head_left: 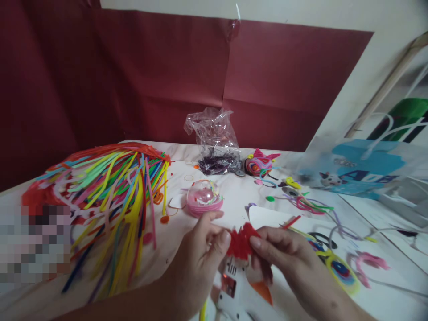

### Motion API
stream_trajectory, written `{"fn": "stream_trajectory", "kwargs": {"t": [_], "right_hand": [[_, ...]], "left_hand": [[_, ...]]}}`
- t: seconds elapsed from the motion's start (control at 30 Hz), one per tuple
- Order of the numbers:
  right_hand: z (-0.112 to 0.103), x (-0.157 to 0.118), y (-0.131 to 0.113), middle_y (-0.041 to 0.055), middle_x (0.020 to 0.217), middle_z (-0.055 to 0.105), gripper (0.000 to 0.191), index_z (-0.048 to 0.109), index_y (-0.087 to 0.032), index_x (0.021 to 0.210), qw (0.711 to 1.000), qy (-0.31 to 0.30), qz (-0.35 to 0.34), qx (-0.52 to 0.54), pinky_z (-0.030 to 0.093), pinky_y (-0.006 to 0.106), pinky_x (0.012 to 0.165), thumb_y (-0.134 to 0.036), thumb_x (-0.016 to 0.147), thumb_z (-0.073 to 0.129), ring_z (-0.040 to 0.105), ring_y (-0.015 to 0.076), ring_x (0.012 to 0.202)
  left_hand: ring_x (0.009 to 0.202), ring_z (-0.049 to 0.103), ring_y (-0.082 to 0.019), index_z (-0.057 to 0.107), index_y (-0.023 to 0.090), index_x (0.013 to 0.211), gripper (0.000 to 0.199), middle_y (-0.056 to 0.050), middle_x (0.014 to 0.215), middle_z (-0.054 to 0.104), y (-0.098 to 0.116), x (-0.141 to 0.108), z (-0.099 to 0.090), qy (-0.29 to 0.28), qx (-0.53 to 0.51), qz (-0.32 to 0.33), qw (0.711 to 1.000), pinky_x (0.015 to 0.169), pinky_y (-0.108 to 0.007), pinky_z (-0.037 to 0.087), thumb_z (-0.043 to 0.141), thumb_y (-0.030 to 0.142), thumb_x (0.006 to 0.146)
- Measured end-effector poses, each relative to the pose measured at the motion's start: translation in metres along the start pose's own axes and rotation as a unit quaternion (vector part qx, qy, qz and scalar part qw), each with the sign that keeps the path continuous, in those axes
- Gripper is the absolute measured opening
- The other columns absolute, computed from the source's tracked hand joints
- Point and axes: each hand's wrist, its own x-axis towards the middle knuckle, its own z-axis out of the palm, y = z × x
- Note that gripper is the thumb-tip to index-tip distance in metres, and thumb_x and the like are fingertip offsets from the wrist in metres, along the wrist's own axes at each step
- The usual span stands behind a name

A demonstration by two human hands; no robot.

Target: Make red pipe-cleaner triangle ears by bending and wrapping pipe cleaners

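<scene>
Between my two hands is a red fuzzy pipe-cleaner piece (pixel 241 242), folded into a small bumpy shape. My left hand (pixel 200 254) pinches its left side between thumb and fingers. On the other side, the thumb and fingers of my right hand (pixel 287 256) grip its right edge. Just below lies a white hot glue gun (pixel 230 296) with a lit red window and an orange part, partly hidden by my hands. Beyond my left hand sits a pink coiled base with a clear dome (pixel 204 198).
A large bundle of colourful pipe cleaners (pixel 133 187) spreads over the left. At the back stand a clear plastic bag (pixel 219 142) with dark purple strands and a pink fuzzy figure (pixel 261 162). Yellow-and-blue coiled pieces (pixel 341 269) lie right, before a blue-and-white bag (pixel 361 165).
</scene>
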Motion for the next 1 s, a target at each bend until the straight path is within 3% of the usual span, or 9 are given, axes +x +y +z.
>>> {"fn": "stream_trajectory", "kwargs": {"t": [0.1,0.23,0.3,0.37,0.43,0.6,0.83,1.0], "right_hand": [[-0.022,0.022,-0.007,0.0003,0.046,0.057,0.041,0.057,-0.014,0.052,0.999,0.029,-0.022,-0.014,0.035,0.019,0.039,-0.05,0.067,0.068,0.047,0.0072,0.037],[-0.049,0.072,-0.004,0.0001,0.05,0.058,0.034,0.055,-0.013,0.056,0.997,0.057,0.014,-0.042,0.033,0.019,0.036,-0.04,0.076,0.064,0.043,0.0056,0.035],[-0.057,0.1,0.0,0.0002,0.056,0.058,0.027,0.058,-0.011,0.065,0.994,0.074,0.049,-0.063,0.038,0.019,0.039,-0.031,0.084,0.058,0.045,0.0064,0.038],[-0.062,0.128,0.004,0.0025,0.082,0.062,0.018,0.059,-0.011,0.092,0.988,0.094,0.087,-0.083,0.05,0.025,0.054,-0.028,0.089,0.053,0.059,0.0113,0.061],[-0.064,0.152,0.006,0.0073,0.104,0.059,0.024,0.055,-0.013,0.108,0.982,0.115,0.112,-0.095,0.052,0.035,0.069,-0.027,0.089,0.053,0.061,0.0181,0.083],[-0.065,0.194,0.002,0.0091,0.113,0.056,0.028,0.053,-0.014,0.114,0.97,0.164,0.142,-0.112,0.05,0.04,0.077,-0.026,0.088,0.054,0.059,0.0216,0.093],[-0.067,0.215,0.005,0.0084,0.113,0.056,0.028,0.053,-0.015,0.114,0.958,0.197,0.154,-0.138,0.05,0.041,0.076,-0.027,0.089,0.053,0.059,0.0214,0.092],[-0.072,0.192,0.005,0.007,0.106,0.059,0.024,0.054,-0.014,0.11,0.958,0.192,0.125,-0.174,0.052,0.037,0.07,-0.026,0.089,0.053,0.06,0.0188,0.085]], "left_hand": [[0.09,0.056,-0.019,0.053,0.021,0.102,0.028,-0.006,0.096,0.062,0.006,-0.002,-0.002,0.043,0.003,0.003,0.999,0.078,-0.029,0.044,0.044,0.039,0.083],[0.065,0.055,-0.016,0.057,0.019,0.066,0.029,-0.002,0.063,0.059,0.017,-0.013,-0.004,-0.095,0.011,-0.006,0.995,0.062,-0.026,0.042,0.047,0.043,0.079],[0.06,0.052,-0.014,0.056,0.018,0.061,0.03,-0.001,0.058,0.057,0.02,-0.018,-0.004,-0.117,0.035,-0.018,0.992,0.058,-0.024,0.039,0.05,0.044,0.076],[0.059,0.05,-0.013,0.056,0.018,0.063,0.028,0.0,0.057,0.055,0.022,-0.019,-0.004,-0.116,0.033,-0.047,0.992,0.056,-0.023,0.038,0.051,0.042,0.075],[0.058,0.051,-0.012,0.054,0.017,0.064,0.022,0.001,0.057,0.054,0.022,-0.016,-0.005,-0.129,0.002,-0.076,0.989,0.056,-0.022,0.038,0.05,0.036,0.076],[0.051,0.043,-0.009,0.052,0.016,0.065,0.01,0.004,0.054,0.047,0.019,-0.006,-0.008,-0.163,-0.009,-0.078,0.983,0.047,-0.02,0.03,0.051,0.024,0.071],[0.052,0.044,-0.01,0.054,0.016,0.067,0.009,0.002,0.057,0.051,0.017,-0.001,-0.013,-0.188,-0.005,-0.043,0.981,0.046,-0.02,0.03,0.049,0.022,0.07],[0.048,0.042,-0.009,0.047,0.018,0.061,0.015,0.005,0.05,0.044,0.026,-0.004,-0.019,-0.151,0.023,-0.04,0.988,0.043,-0.019,0.029,0.047,0.023,0.075]]}}
